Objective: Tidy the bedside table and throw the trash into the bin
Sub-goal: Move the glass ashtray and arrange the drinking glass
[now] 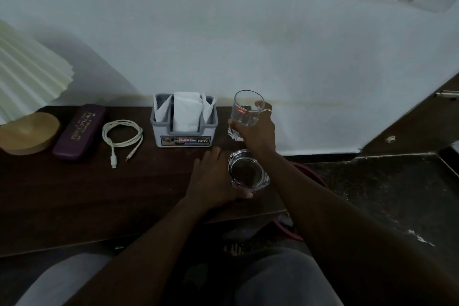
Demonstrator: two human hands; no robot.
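On the dark wooden bedside table [74, 201], my right hand [259, 131] is wrapped around a clear drinking glass [244, 109] with a red label, standing at the table's back right by the wall. My left hand [213, 179] cups the left side of a clear glass ashtray [248, 171] near the right end of the table, with its thumb along the front rim. A red bin [313, 174] sits on the floor just right of the table, mostly hidden behind my right forearm.
A grey napkin holder [185, 119] with white napkins stands left of the glass. Further left lie a coiled white cable [123, 135], a purple spectacle case [79, 131] and a wooden lamp base [27, 133] under a pleated shade [27, 69]. Dark floor lies to the right.
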